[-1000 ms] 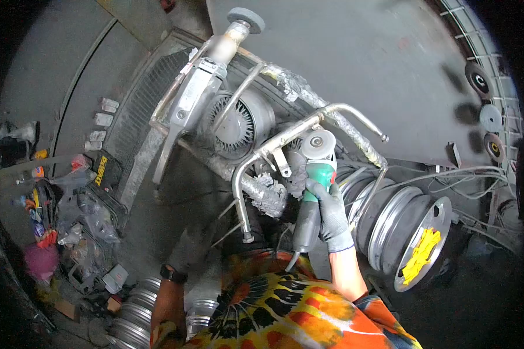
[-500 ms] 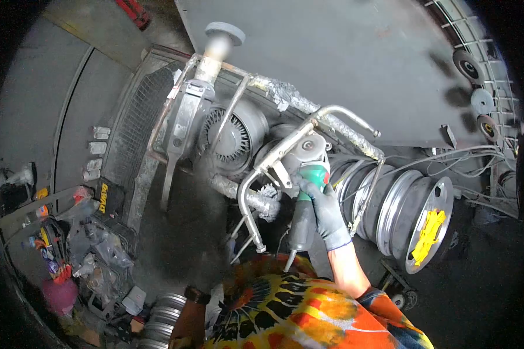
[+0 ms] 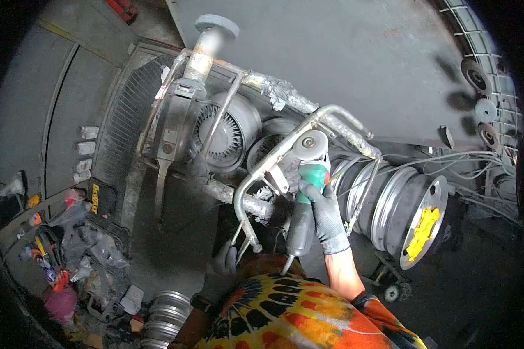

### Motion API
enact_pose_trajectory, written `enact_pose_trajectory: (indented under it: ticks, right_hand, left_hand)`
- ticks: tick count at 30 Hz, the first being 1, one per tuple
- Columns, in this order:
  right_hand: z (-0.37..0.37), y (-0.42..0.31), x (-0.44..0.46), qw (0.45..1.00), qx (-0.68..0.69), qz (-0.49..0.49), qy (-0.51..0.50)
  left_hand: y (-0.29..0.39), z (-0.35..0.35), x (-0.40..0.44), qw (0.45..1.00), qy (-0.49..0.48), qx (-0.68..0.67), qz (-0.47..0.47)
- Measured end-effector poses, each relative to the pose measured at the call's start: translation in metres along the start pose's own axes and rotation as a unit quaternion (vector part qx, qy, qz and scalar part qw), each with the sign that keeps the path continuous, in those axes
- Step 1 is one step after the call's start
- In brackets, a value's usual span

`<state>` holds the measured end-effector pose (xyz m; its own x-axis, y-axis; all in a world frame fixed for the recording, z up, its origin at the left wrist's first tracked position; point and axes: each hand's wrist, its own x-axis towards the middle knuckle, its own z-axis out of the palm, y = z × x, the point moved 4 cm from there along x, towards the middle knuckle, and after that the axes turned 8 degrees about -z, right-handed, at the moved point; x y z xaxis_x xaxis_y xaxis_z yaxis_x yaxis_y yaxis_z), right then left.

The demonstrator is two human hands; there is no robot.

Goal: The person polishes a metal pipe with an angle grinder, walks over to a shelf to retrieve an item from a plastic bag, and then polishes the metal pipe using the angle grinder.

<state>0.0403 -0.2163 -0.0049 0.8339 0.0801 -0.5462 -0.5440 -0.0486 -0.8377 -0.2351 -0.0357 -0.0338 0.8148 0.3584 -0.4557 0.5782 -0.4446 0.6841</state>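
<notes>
My right hand (image 3: 327,221), in a grey glove, is closed around the green and dark body of an angle grinder (image 3: 300,224). The grinder's pale disc (image 3: 310,144) points up and lies over or beside the bent metal tube frame (image 3: 273,155); contact is unclear. My left hand (image 3: 222,265), in a dark glove, is in shadow beside the frame's lower end and its thin rods (image 3: 236,234). Its fingers are too dark to tell whether they grip a rod. A cord runs from the grinder's lower end.
Behind the frame stand a long-armed machine (image 3: 177,119) with a round wheel (image 3: 216,25) and a finned wheel rim (image 3: 221,135). More rims (image 3: 387,203) lie at right, one with a yellow cloth (image 3: 423,234). Clutter (image 3: 93,262) fills the left; stacked rims (image 3: 167,317) stand below.
My left hand has come from the dark area at lower left to beside the frame's lower end. My right hand still holds the grinder. The whole view has shifted slightly.
</notes>
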Motion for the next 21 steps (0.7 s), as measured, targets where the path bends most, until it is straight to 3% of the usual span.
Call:
enact_pose_trajectory:
  ticks: [8, 10, 13, 21]
  right_hand:
    - [0.005, -0.007, 0.001, 0.999, -0.033, 0.003, 0.017]
    - [0.006, -0.01, 0.001, 0.999, -0.049, -0.005, 0.015]
    - [0.008, -0.011, 0.0, 0.999, -0.029, 0.011, 0.009]
    - [0.005, -0.014, -0.001, 0.997, -0.067, 0.004, 0.024]
  left_hand:
    - [0.009, -0.001, 0.004, 0.998, 0.001, -0.056, -0.043]
    - [0.013, -0.003, 0.006, 0.988, -0.014, -0.086, -0.126]
    - [0.013, -0.006, 0.008, 0.982, -0.063, -0.071, -0.164]
    - [0.016, -0.004, 0.006, 0.98, -0.041, -0.101, -0.164]
